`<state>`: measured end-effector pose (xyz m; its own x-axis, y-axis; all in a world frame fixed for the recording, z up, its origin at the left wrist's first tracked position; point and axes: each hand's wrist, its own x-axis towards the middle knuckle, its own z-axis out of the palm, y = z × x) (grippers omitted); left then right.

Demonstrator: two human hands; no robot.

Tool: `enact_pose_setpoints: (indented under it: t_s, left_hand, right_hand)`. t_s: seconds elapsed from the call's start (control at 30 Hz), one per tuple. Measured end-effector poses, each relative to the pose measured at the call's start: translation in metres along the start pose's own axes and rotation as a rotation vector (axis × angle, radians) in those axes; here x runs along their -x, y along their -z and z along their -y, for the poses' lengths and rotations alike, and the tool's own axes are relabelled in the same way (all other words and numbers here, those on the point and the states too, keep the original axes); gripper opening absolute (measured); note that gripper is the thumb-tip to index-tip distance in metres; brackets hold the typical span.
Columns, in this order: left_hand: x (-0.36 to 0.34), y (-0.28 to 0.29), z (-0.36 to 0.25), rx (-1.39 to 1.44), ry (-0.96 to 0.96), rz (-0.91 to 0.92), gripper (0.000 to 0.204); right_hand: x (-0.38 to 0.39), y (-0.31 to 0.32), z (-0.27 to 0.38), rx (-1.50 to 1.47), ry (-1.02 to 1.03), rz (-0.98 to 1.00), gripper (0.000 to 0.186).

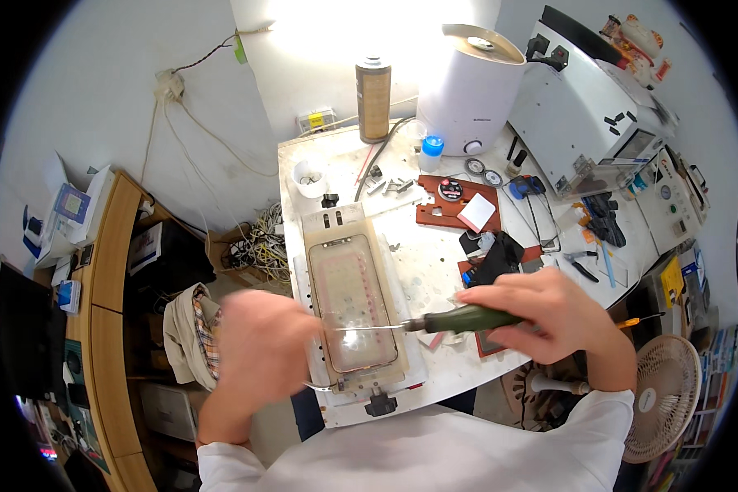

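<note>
My right hand (549, 316) grips the dark green handle (471, 319) of a tool whose thin metal shaft (369, 327) lies across a flat jig (324, 230). Inside the jig is a phone-shaped clear piece (353, 299) with rounded corners and a row of reddish marks. My left hand (262, 344) is curled closed at the jig's left edge, by the shaft's far end; it is motion-blurred, and what its fingers hold is unclear. A black knob (380, 403) sits at the jig's near end.
Behind stand a spray can (373, 102), white humidifier (467, 94) and cup (310, 179). Rightward are red boards (435, 209), a black pouch (492, 266), several tools, a white machine (578, 123) and a fan (656, 398). A wooden cabinet (107, 336) and jacket (184, 336) are leftward.
</note>
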<state>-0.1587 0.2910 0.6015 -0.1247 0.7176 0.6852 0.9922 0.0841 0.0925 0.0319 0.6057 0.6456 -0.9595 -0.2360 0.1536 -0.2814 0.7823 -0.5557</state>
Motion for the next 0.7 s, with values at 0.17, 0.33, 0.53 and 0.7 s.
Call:
enact_pose_setpoints:
  t_s: [0.17,0.33,0.53,0.7]
  left_hand:
    - [0.012,-0.005,0.084,0.146,0.516,-0.376,0.015]
    - [0.001,-0.064,0.159,0.017,0.614,-0.098,0.016]
    - [-0.032,-0.137,0.197,0.008,0.345,-0.056,0.009]
    - [-0.031,-0.162,0.215,0.075,0.390,-0.050,0.013]
  right_hand:
    - [0.011,0.015,-0.037,0.190,-0.073,-0.270,0.054]
    - [-0.020,-0.001,-0.071,0.338,0.034,-0.279,0.055]
    - [-0.028,-0.010,-0.091,0.268,0.062,-0.256,0.057]
    - [-0.029,-0.013,-0.096,0.261,0.077,-0.253,0.055]
